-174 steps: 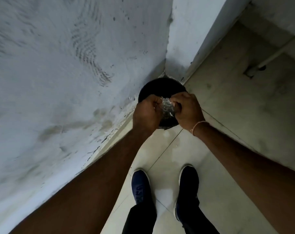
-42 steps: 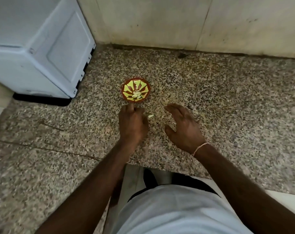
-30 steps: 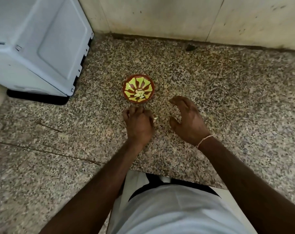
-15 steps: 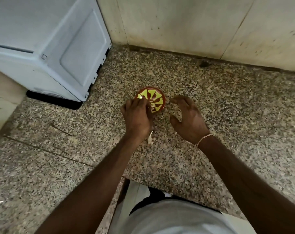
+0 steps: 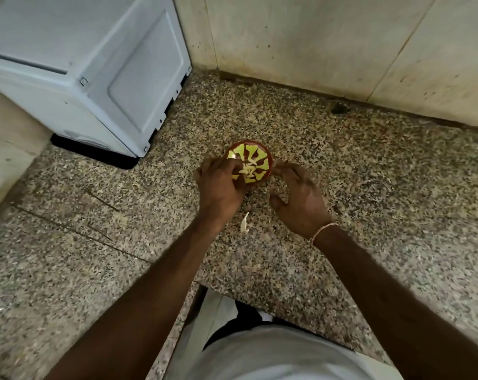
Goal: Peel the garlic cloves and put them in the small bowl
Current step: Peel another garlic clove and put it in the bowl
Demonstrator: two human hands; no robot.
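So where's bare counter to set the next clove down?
Bare granite counter runs right of the right hand to the wall, and left of the left hand toward the white appliance. It is crowded in the middle: both hands flank the small bowl, and a garlic peel lies between the wrists.

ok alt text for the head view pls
Seen from above, a left hand reaches over a small red-and-yellow bowl on a speckled granite counter, right hand open beside it. A strip of garlic peel lies between the wrists.
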